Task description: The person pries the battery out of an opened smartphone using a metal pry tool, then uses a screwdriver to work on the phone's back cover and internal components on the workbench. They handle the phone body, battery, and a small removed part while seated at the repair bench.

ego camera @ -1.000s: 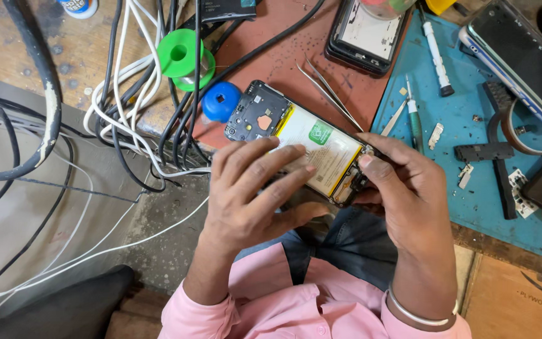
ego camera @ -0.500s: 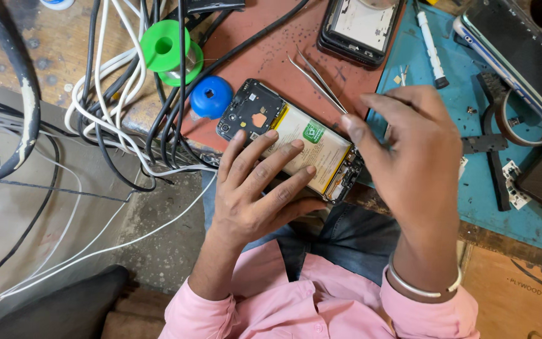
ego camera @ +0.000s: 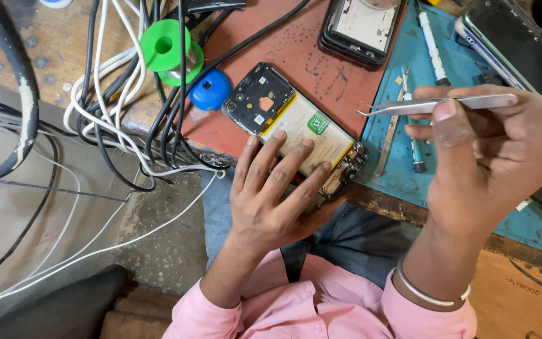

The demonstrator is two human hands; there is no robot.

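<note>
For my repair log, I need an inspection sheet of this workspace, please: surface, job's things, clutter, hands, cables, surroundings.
Surface: worn wooden bench carrying a reddish-brown mat and a blue mat.
Job's things: opened black smartphone with exposed battery, lying across the bench edge; thin curved metal tweezers.
Clutter: green solder spool; blue round cap; second opened phone frame; dark phone screen; small screwdrivers on the blue mat.
Hands: left hand rests fingers on the smartphone; right hand holds the tweezers above the blue mat.
Cables: tangled black and white cables hanging over the bench edge.
Surroundings: grey concrete floor; pink shirt sleeves.
</note>
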